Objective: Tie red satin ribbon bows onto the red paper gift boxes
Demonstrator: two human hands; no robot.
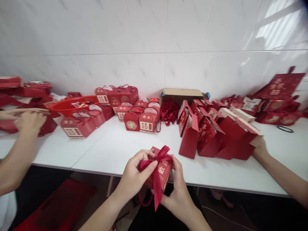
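the person holds a small red gift box (160, 171) just off the near edge of the white table (115, 147), the right hand (179, 189) cupping its side and the left hand (134, 175) pinching a loop of the red ribbon (157, 179) on top. the bow looks only loosely formed, though motion blur makes that hard to judge, so the box should stay braced while both loops are drawn snug and even.
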